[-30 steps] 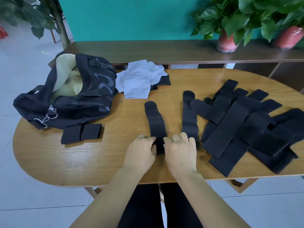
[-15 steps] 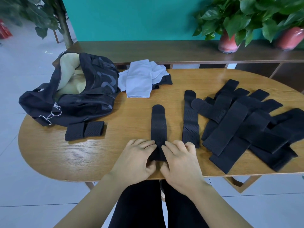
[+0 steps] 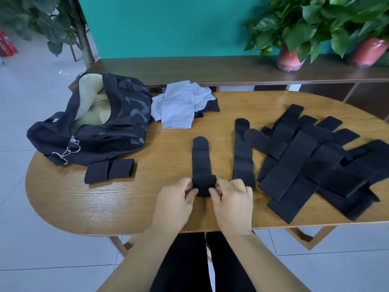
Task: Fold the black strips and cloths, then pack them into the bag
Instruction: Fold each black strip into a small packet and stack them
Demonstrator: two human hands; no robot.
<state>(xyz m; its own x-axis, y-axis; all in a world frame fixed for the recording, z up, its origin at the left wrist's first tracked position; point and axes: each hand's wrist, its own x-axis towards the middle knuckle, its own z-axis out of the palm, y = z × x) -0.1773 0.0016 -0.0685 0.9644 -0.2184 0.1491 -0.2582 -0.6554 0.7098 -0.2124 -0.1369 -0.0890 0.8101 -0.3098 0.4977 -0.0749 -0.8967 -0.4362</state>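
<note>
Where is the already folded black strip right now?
In the head view, the folded black strip lies on the table's left part, just in front of the open black bag, left of both hands.

Both hands pinch rolled near end of black strip.

An oval wooden bench is standing on a pale tiled floor. Behind the bench, a dark wooden shelf is running along a teal wall. Two red-potted plants are sitting on the shelf's right end; another leafy plant is standing beyond its left end.
</note>
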